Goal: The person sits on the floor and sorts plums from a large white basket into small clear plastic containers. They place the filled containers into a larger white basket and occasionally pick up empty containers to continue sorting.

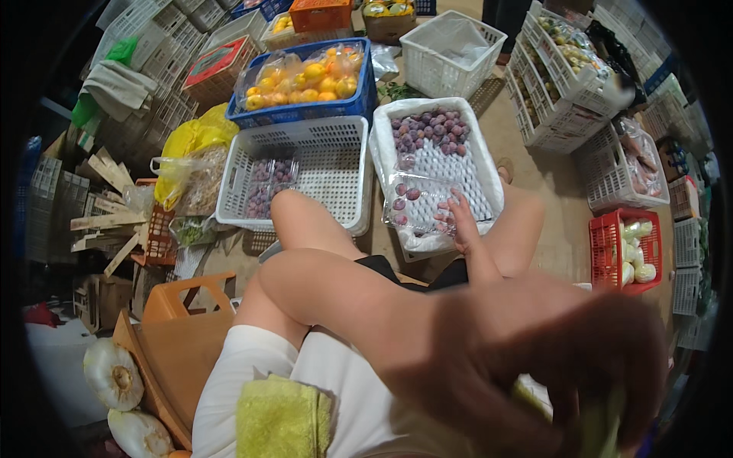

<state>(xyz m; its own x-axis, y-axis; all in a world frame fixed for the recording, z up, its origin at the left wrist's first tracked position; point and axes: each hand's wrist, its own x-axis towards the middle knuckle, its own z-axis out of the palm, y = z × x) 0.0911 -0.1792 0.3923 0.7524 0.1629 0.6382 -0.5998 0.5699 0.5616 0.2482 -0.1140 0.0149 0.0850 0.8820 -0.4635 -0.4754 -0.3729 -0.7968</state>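
Note:
Close to the camera, my left hand [572, 349] is blurred and crosses to my right side. Its fingers are curled on a yellow-green cloth [604, 421], mostly hidden by the hand. My right hand [456, 222] is over the right side of a clear plastic clamshell [426, 200], fingers apart. A few purple plums [412, 194] lie in the clamshell. It rests across the near part of a white crate [378, 149] lined with foam netting. More plums [429, 131] are heaped at that crate's far end.
Left of it, a white crate [338, 172] holds filled plum clamshells [272, 180]. Behind stands a blue crate [232, 111] of bagged yellow-orange fruit [315, 74]. A red basket [595, 252] and stacked white crates [532, 97] stand right. An orange plastic chair [183, 343] is left.

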